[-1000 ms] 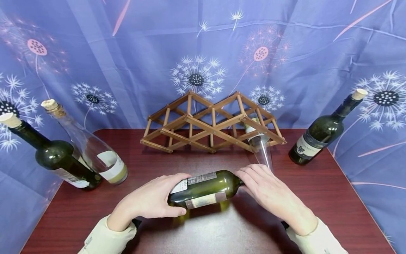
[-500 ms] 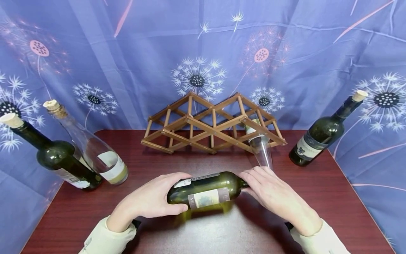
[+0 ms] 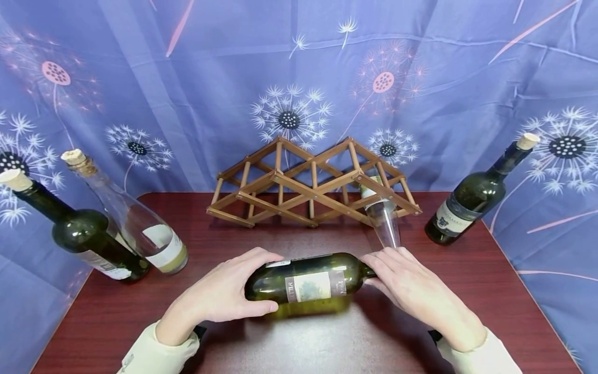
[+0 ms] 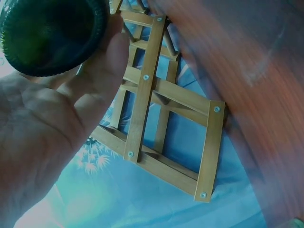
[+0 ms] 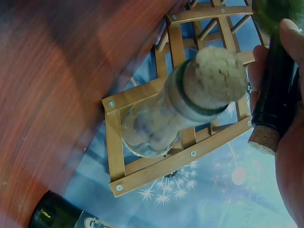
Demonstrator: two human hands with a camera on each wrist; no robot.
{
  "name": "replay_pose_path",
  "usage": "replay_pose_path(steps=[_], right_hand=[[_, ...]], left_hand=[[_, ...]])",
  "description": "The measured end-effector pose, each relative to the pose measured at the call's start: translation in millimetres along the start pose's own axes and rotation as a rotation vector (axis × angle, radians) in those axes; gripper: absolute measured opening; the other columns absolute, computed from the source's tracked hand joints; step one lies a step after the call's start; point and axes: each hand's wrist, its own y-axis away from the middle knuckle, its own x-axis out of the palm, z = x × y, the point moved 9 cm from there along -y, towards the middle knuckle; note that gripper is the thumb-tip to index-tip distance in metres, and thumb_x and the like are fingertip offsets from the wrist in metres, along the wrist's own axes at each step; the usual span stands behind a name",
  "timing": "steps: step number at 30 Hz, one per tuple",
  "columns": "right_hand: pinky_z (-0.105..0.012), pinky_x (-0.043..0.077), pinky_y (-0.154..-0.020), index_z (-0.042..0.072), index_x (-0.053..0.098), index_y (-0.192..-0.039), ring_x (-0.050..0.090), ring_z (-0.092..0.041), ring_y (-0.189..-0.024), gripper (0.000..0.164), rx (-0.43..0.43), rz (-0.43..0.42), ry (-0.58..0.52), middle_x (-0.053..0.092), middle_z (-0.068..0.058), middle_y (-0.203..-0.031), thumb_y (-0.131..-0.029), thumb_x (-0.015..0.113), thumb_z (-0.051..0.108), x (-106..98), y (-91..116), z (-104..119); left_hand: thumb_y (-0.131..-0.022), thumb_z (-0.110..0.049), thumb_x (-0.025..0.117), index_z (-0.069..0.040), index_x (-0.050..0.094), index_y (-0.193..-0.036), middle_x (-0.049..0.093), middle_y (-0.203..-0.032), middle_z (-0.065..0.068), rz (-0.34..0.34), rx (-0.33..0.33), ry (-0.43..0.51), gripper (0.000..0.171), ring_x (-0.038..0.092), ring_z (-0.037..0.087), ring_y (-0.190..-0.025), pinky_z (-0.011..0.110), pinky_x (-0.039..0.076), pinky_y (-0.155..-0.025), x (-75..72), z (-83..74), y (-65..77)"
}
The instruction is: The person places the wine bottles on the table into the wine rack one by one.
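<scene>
A dark green wine bottle lies sideways between my two hands, in front of the wooden rack. My left hand grips its base end, thumb on the near side. The round bottom of this bottle faces the left wrist camera. With my right hand I hold the neck, which that hand mostly hides in the head view. In the right wrist view, a cork plugs the neck. Behind my right hand, a clear corked bottle rests in the rack's right cell, neck pointing out.
At the left stand a dark green corked bottle and a clear corked bottle with a white label. Another dark bottle stands at the back right. A blue patterned curtain hangs behind the red-brown table.
The bottle has rolled in my hands: its picture label has turned upward and the back label away. It has also shifted slightly right, together with my right hand.
</scene>
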Motion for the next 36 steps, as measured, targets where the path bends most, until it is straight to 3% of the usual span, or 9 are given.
replay_pose_path(steps=[10, 19, 29, 36], right_hand=[[-0.037, 0.041, -0.087, 0.008, 0.06, -0.123, 0.056, -0.02, -0.094, 0.037, 0.061, 0.021, 0.004, 0.06, 0.005, -0.105, -0.096, 0.063, 0.034, -6, 10, -13], [-0.035, 0.042, -0.084, 0.01, 0.059, -0.123, 0.054, -0.018, -0.091, 0.039, 0.139, 0.079, 0.023, 0.058, 0.006, -0.1, -0.092, 0.068, 0.032, -9, 20, -25], [-0.037, 0.045, -0.083, 0.009, 0.061, -0.117, 0.058, -0.017, -0.09, 0.035, 0.184, 0.027, 0.022, 0.059, 0.004, -0.099, -0.09, 0.069, 0.029, -16, 33, -37], [-0.038, 0.049, -0.082, 0.008, 0.061, -0.117, 0.062, -0.016, -0.089, 0.038, 0.235, 0.012, 0.038, 0.062, 0.002, -0.099, -0.087, 0.071, 0.029, -21, 41, -46]], left_hand=[[-0.075, -0.078, 0.063, -0.04, 0.034, -0.151, 0.036, -0.147, -0.023, -0.06, -0.045, -0.085, 0.09, 0.036, 0.0, -0.133, 0.036, 0.043, -0.1, -4.4, 9.1, 3.2], [-0.073, -0.073, 0.07, -0.031, 0.035, -0.153, 0.038, -0.148, -0.013, -0.128, -0.033, -0.154, 0.098, 0.038, 0.009, -0.135, 0.04, 0.041, -0.103, -10.6, 12.3, 2.7], [-0.073, -0.079, 0.065, -0.021, 0.04, -0.152, 0.042, -0.149, -0.004, -0.194, -0.052, -0.223, 0.101, 0.039, 0.017, -0.136, 0.045, 0.039, -0.104, -14.3, 18.6, 6.8], [-0.071, -0.073, 0.072, -0.023, 0.04, -0.152, 0.042, -0.149, -0.004, -0.202, -0.077, -0.236, 0.101, 0.039, 0.018, -0.135, 0.046, 0.04, -0.103, -14.6, 23.0, 9.3]])
